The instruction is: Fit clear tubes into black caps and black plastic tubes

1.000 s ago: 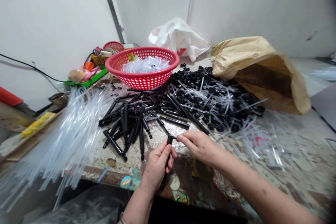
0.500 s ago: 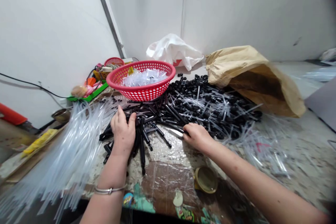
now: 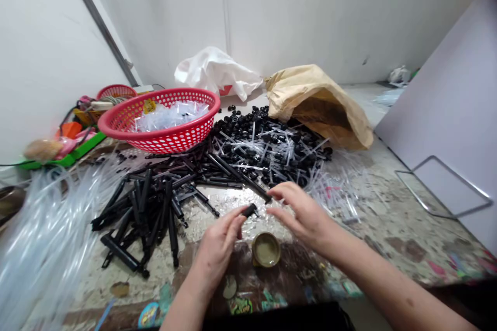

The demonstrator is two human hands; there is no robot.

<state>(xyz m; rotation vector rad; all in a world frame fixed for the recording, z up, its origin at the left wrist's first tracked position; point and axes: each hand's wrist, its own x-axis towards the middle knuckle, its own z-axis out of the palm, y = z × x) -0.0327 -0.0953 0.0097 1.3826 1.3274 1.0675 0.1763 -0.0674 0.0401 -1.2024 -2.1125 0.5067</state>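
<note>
My left hand [image 3: 219, 243] is closed around a short-looking black plastic piece [image 3: 249, 210], whose end sticks out past the fingertips. The rest of that piece is hidden in the hand. My right hand [image 3: 306, 217] is just to the right, thumb and fingers apart. Its fingertips come close to the end of a long black tube [image 3: 254, 186] on the pile; whether they touch cannot be made out. Between and below the hands stands a small round tub [image 3: 266, 250]. A heap of black plastic tubes [image 3: 145, 212] lies left of my hands.
Behind is a red perforated basket [image 3: 171, 139] of clear pieces. Black caps and thin clear tubes [image 3: 272, 139] spread before a brown paper bag [image 3: 326, 103]. Long clear tubes [image 3: 50, 232] lie at left. A pale panel with a metal wire frame [image 3: 444, 186] stands at right.
My view has turned right. My left hand has left the black heap and come beside the tub with a black piece. My right hand has opened and turned toward the left one.
</note>
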